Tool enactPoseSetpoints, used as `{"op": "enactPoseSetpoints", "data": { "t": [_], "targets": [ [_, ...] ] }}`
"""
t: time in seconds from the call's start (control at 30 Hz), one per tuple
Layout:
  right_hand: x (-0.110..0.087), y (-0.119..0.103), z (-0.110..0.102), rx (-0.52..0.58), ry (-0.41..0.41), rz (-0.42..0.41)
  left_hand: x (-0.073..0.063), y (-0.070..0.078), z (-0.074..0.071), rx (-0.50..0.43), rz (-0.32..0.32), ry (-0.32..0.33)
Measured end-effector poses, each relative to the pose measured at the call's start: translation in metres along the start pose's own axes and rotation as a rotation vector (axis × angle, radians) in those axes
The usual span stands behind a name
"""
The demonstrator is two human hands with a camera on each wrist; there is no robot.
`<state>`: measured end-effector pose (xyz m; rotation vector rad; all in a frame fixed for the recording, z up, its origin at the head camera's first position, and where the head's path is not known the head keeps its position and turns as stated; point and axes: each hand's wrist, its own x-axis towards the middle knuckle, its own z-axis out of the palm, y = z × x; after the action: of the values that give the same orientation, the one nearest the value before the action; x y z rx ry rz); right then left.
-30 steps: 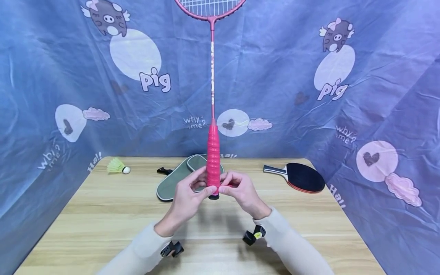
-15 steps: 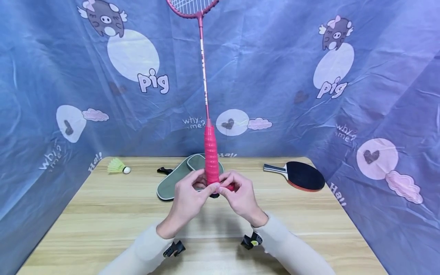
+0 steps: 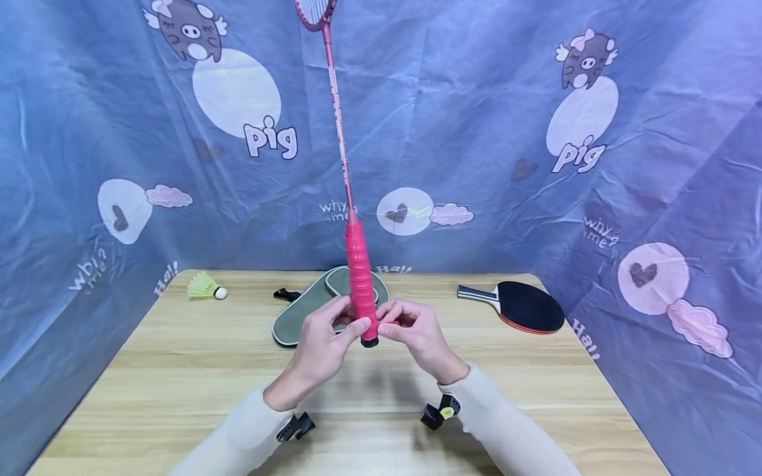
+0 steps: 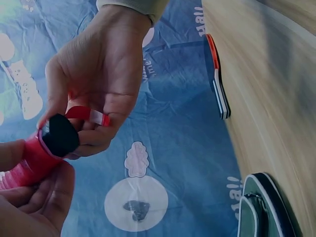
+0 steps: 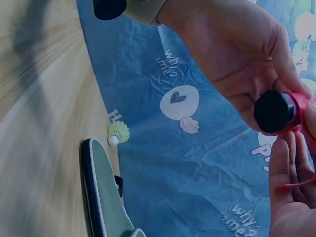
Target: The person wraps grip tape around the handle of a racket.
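A pink badminton racket (image 3: 360,268) stands nearly upright above the table, head up and leaning left, its top out of view. Low on its wrapped handle, my left hand (image 3: 321,347) holds it between thumb and fingers. My right hand (image 3: 419,332) is on the other side of the handle, near the butt, and pinches the loose end of the red grip tape (image 4: 85,114). That short strip shows in the left wrist view, curling out from the right hand's fingers, with a whitish patch near its tip. The black butt cap (image 5: 274,111) is bare in both wrist views.
Behind the hands lies a green paddle case (image 3: 300,317) on the wooden table (image 3: 208,370). A yellow shuttlecock (image 3: 205,286) is at the back left, a black table tennis paddle (image 3: 528,307) at the back right. Blue printed cloth (image 3: 476,132) hangs around the table.
The racket's head has swung left and its face has turned more edge-on. The thumbs closed together at the butt half a second ago and are apart again now, uncovering the cap.
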<state>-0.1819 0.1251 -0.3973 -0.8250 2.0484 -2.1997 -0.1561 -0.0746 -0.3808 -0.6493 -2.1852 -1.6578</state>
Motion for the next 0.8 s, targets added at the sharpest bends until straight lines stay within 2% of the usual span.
{"op": "enactPoseSetpoints", "data": {
  "t": [0.17, 0.3, 0.47, 0.63, 0.8],
  "targets": [
    [0.0017, 0.0019, -0.0019, 0.132, -0.078, 0.019, 0.0014, -0.0001, -0.0014, -0.101, 0.044, -0.06],
    [0.0025, 0.001, -0.005, 0.164, -0.107, 0.03, 0.0024, 0.0007, -0.0032, -0.14, 0.028, -0.105],
    [0.0017, -0.0017, -0.0053, 0.069, -0.05, -0.01, 0.0042, 0.0021, -0.003, -0.085, -0.018, -0.128],
    [-0.0002, -0.0017, -0.001, -0.041, -0.031, -0.041, 0.0051, 0.001, 0.0, 0.012, -0.083, -0.079],
    [-0.0014, 0.0016, 0.0001, -0.055, -0.04, -0.022, 0.0041, 0.0011, -0.0002, 0.087, -0.072, -0.037]
  ]
}}
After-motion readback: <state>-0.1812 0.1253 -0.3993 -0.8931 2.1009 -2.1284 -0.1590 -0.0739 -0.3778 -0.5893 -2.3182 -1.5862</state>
